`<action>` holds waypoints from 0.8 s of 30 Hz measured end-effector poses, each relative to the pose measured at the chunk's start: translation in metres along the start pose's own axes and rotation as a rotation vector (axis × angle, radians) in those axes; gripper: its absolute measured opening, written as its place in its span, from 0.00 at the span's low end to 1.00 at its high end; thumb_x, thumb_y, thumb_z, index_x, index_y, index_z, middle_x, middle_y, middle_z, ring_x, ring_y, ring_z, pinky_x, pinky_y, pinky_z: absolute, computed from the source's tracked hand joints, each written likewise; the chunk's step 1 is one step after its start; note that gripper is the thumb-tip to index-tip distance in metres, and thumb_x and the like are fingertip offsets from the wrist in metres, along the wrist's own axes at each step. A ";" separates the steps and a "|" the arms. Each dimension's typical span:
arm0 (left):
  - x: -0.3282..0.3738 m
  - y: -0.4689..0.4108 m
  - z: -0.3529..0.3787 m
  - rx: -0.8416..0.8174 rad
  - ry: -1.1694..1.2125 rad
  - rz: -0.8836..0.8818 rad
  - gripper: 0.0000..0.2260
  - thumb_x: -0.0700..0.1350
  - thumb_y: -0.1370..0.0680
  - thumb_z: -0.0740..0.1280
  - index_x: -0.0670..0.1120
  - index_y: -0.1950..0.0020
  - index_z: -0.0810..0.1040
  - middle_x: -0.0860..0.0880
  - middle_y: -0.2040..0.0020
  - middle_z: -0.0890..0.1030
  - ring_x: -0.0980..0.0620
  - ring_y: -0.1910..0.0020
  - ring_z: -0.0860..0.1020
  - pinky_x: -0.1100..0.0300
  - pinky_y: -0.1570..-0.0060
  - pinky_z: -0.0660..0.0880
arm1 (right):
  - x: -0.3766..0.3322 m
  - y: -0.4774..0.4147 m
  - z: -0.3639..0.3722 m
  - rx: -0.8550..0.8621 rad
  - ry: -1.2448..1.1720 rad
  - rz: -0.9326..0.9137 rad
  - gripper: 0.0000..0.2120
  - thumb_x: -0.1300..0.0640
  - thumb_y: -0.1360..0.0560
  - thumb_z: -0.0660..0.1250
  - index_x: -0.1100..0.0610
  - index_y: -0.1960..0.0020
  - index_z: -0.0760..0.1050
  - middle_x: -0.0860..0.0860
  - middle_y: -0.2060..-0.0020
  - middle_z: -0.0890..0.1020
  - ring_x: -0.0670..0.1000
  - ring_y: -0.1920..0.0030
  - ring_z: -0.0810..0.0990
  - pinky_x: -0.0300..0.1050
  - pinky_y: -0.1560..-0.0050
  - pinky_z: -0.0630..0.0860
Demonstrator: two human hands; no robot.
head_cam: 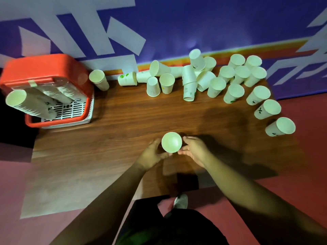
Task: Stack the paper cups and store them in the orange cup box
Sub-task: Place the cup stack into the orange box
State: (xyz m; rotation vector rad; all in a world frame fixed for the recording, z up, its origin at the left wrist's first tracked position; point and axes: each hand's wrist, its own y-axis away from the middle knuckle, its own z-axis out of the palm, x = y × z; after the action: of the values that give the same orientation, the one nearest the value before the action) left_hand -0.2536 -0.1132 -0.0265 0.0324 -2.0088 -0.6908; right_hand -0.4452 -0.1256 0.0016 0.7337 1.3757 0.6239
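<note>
A white paper cup (pixel 171 142) stands upright near the front middle of the wooden table, seen from above. My left hand (pixel 153 154) wraps its left side and my right hand (pixel 194 149) its right side, so both hold it. Whether more cups are nested under it is hidden. The orange cup box (pixel 44 68) sits at the table's far left with long stacks of cups (pixel 30 103) leaning in it. Several loose paper cups (pixel 235 80) stand or lie along the back and right of the table.
A single cup (pixel 99 81) stands just right of the box. A purple and white wall (pixel 177 23) runs behind the table. The table's right edge is close to the outermost cup (pixel 281 126). Red floor and my shoe (pixel 180 200) show below the front edge.
</note>
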 end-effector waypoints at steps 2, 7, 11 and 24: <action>0.009 -0.014 -0.002 0.072 -0.036 0.027 0.27 0.52 0.28 0.78 0.47 0.32 0.74 0.49 0.40 0.74 0.49 0.38 0.75 0.51 0.37 0.74 | -0.003 -0.012 0.000 -0.062 0.185 -0.085 0.20 0.69 0.20 0.57 0.65 0.28 0.65 0.62 0.42 0.78 0.53 0.60 0.81 0.42 0.61 0.79; 0.020 -0.050 -0.020 0.071 0.132 0.082 0.28 0.43 0.25 0.76 0.46 0.28 0.70 0.54 0.36 0.77 0.55 0.36 0.77 0.63 0.37 0.74 | -0.014 -0.043 0.001 -0.025 0.476 -0.336 0.31 0.62 0.24 0.70 0.52 0.24 0.63 0.52 0.35 0.75 0.49 0.45 0.80 0.51 0.46 0.81; 0.015 -0.082 -0.037 -0.008 0.192 0.141 0.30 0.41 0.24 0.75 0.52 0.26 0.68 0.51 0.31 0.76 0.53 0.31 0.75 0.59 0.31 0.71 | -0.026 -0.070 0.003 0.034 0.534 -0.416 0.32 0.59 0.27 0.73 0.53 0.26 0.66 0.48 0.35 0.76 0.47 0.37 0.76 0.48 0.35 0.74; -0.022 -0.131 -0.081 0.024 -0.034 0.049 0.22 0.41 0.23 0.70 0.55 0.32 0.68 0.47 0.37 0.77 0.44 0.37 0.78 0.45 0.35 0.75 | -0.028 -0.099 -0.008 0.229 0.654 -0.369 0.23 0.65 0.23 0.66 0.58 0.29 0.70 0.55 0.36 0.78 0.53 0.37 0.77 0.43 0.34 0.70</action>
State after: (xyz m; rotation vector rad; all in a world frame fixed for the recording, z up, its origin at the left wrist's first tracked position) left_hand -0.2096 -0.2540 -0.0772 -0.0153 -2.0439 -0.6402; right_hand -0.4585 -0.2096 -0.0574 0.4405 2.1540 0.4259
